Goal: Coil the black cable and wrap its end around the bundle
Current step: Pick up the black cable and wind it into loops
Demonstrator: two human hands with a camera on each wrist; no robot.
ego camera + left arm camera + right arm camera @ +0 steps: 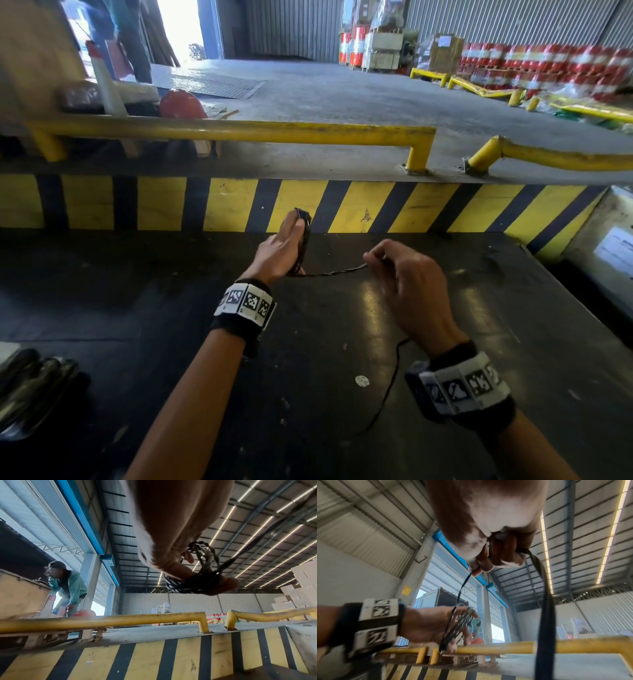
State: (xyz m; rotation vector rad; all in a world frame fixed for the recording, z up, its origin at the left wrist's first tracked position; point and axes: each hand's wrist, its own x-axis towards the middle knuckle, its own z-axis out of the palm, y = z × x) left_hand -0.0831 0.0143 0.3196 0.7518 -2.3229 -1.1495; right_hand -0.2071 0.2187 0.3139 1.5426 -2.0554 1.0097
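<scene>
While the left hand point(281, 251) grips the coiled bundle point(303, 240) upright above the dark table point(171, 291), fingers curled round the loops, the right hand point(407, 284) pinches the black cable point(337, 272) just to the right. Cable runs taut between hands; slack trails near, under the right wrist. Striped yellow-black barrier point(376, 205) stands beyond.

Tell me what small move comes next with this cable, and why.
Probably bring the right hand across to lay one more loop onto the coil that the left hand holds: a stretch of cable spans the hands, and loose cable trails over the table.
</scene>
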